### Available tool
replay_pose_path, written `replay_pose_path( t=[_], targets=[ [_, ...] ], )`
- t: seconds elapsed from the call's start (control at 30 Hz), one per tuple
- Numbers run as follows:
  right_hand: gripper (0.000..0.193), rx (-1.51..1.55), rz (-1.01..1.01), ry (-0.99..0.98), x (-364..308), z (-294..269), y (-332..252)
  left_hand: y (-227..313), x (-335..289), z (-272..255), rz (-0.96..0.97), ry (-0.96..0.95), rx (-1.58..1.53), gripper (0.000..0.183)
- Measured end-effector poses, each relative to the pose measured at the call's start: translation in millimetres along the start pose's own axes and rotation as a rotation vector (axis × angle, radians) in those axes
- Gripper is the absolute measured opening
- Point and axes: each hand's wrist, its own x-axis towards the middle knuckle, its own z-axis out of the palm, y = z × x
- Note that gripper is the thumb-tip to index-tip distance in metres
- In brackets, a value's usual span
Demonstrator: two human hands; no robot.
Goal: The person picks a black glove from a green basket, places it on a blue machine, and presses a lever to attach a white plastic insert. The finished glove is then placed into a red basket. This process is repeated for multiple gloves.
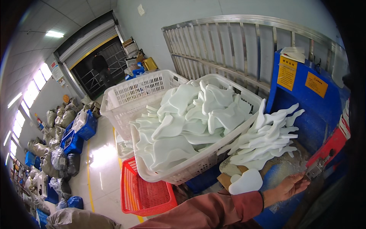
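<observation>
Head view: at four o'clock, a bare hand (289, 187), fingers curled against the metal bracket (315, 170) of a red bar (322, 152), whether gripping it impossible to tell. Between three and four o'clock, stacked white pieces (263, 143); centre, a heaped white basket (198, 168); seven o'clock, a red basket (150, 210).

There are two large white baskets (198, 171), one red basket (129, 191), two yellow labels (286, 73) and one hand (289, 187).

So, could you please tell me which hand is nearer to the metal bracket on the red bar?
Left, it appears: the left hand is right at the lower end of the metal bracket. The right hand is out of view.
</observation>
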Motion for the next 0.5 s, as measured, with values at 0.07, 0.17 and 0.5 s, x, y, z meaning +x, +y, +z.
replay_pose_path(
  t=[0.07,0.17,0.5],
  targets=[
    [0.033,-0.023,0.009,-0.018,-1,1,-2,1,-1,1,-0.032,-0.002,0.004,0.027],
    [0.032,0.008,0.017,-0.028,7,9,-3,5,-1,2,-0.033,0.004,0.09,0.032],
    [0.032,0.167,-0.007,-0.136,8,-9,9,21,-13,16,0.053,0.108,0.516,0.04]
  ],
)
